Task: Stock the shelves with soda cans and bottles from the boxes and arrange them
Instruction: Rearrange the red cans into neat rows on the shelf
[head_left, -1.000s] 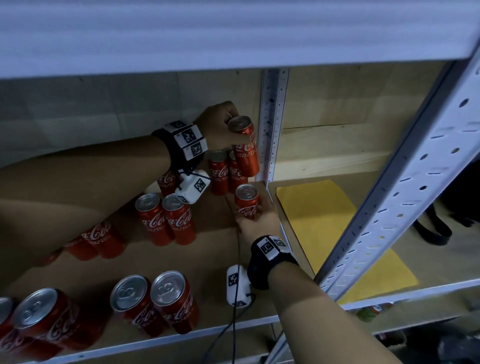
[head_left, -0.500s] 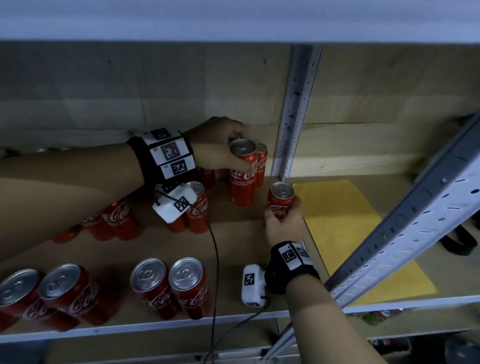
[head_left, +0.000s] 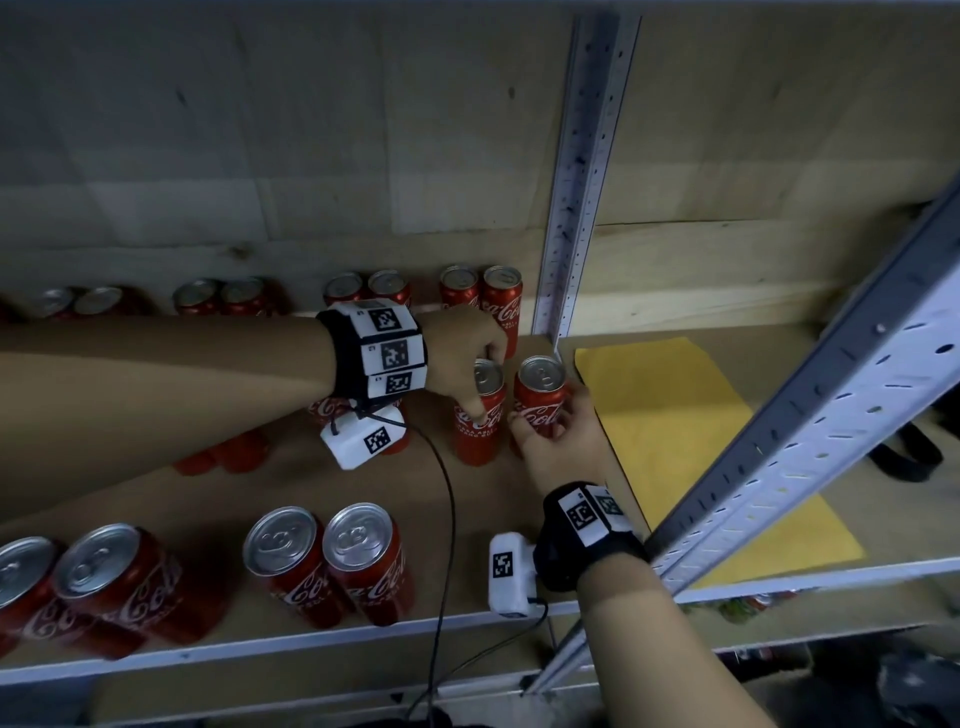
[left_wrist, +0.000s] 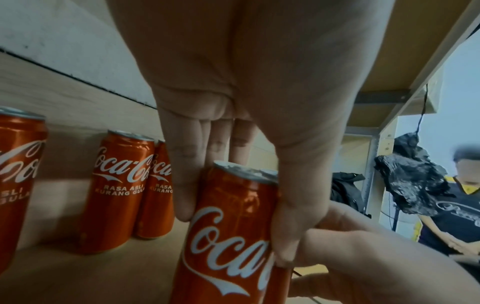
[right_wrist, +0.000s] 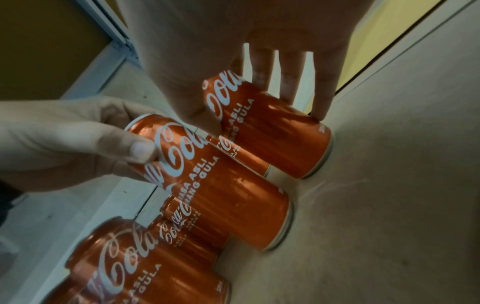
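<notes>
Two red Coca-Cola cans stand side by side on the brown shelf board (head_left: 291, 483), just left of the rear upright. My left hand (head_left: 488, 384) reaches in from the left and grips the top of the left can (head_left: 478, 436), thumb on its front; the same can (left_wrist: 228, 236) fills the left wrist view. My right hand (head_left: 543, 415) comes from the front and holds the right can (head_left: 540, 379) round its body. In the right wrist view both cans (right_wrist: 275, 142) (right_wrist: 223, 191) sit close together, almost touching.
Pairs of cans (head_left: 480, 301) line the back wall and more pairs (head_left: 332, 561) stand near the front edge. A yellow sheet (head_left: 691, 447) lies in the bay to the right. A perforated upright (head_left: 576, 171) and a slanted post (head_left: 810, 410) bound it. A person (left_wrist: 451, 205) sits beyond.
My left hand has brought its can down from the air by the upright and set it on the board beside the right hand's can. The right hand still holds its can.
</notes>
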